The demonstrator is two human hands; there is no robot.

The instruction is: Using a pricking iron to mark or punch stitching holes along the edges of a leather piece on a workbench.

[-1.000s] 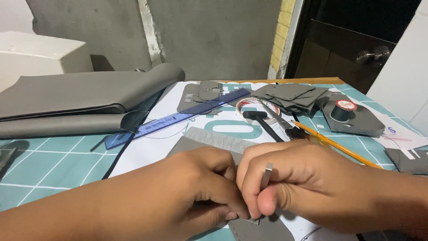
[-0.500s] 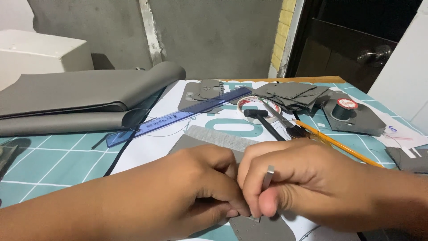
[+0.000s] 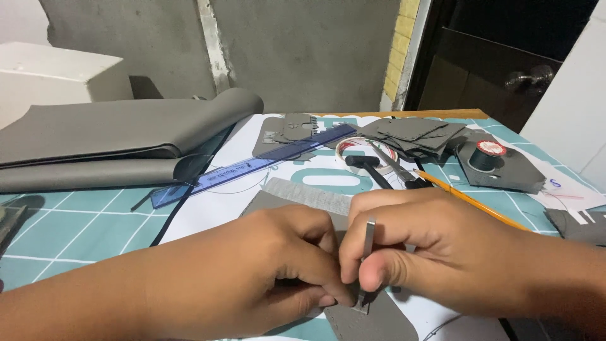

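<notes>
- The step in hand looks like punching or marking along the near edge of a grey leather piece (image 3: pixel 372 319), which lies on the counter (image 3: pixel 76 233) at the near centre, partly under both hands.
- The right hand (image 3: pixel 454 252) pinches a slim metal tool (image 3: pixel 367 252) between thumb and forefinger; its fingers (image 3: pixel 379 278) are clenched on the shaft, which stands nearly upright with its tip touching the leather's near edge.
- The left hand (image 3: pixel 265 265) sits just left of the tool, fingers curled and pressed down on the leather, fingertips touching or almost touching the right thumb. It seems to pin the piece rather than lift it.
- A faint row of small dots shows on the leather close to the tool tip, too small to read clearly.
- Judged from this, the next move calls for the leather kept flat and still under the left hand, and the tool kept upright and in line with the edge.
- Farther off lie a blue ruler (image 3: pixel 252 167), a yellow pencil (image 3: pixel 473 202) on the right, a roll of tape (image 3: pixel 363 150), a stack of grey cut pieces (image 3: pixel 416 134), a spool of dark thread (image 3: pixel 487 156) and, far left, a folded grey sheet of leather (image 3: pixel 120 136).
</notes>
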